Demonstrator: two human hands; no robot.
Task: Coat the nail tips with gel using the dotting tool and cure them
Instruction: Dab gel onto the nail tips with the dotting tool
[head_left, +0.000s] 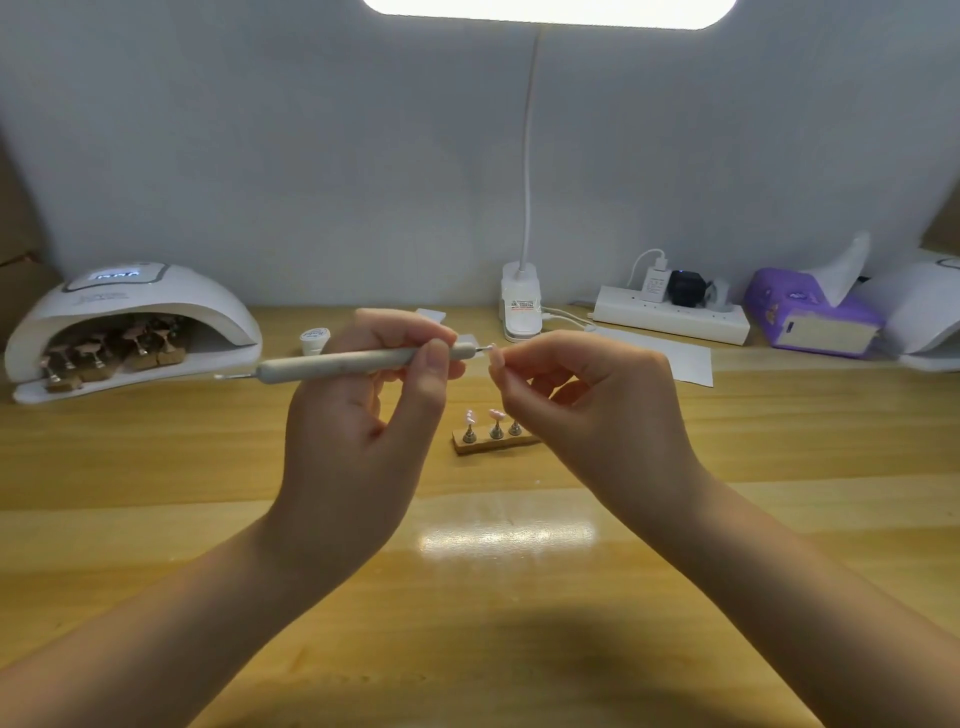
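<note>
- Head view: your left hand (363, 415) grips the dotting tool (358, 358), held level, tip at the nail tip (496, 356) pinched in your right hand (597, 410), fingers curled.
- Below them, a small stand (493, 441) on the glossy wooden bench (519, 597) carries two more tips.
- Far left, the curing lamp (135, 322) shelters several stands; grey wall (311, 156) behind, desk lamp (521, 306), power strip (670, 314), tissues (810, 312).

a glossy wooden table (156, 519) runs to a plain pale wall (311, 156). at the table's far edge a white clip lamp (521, 306) stands, its lit head (548, 10) overhead. a white power strip (670, 317) lies just right of the lamp.
</note>
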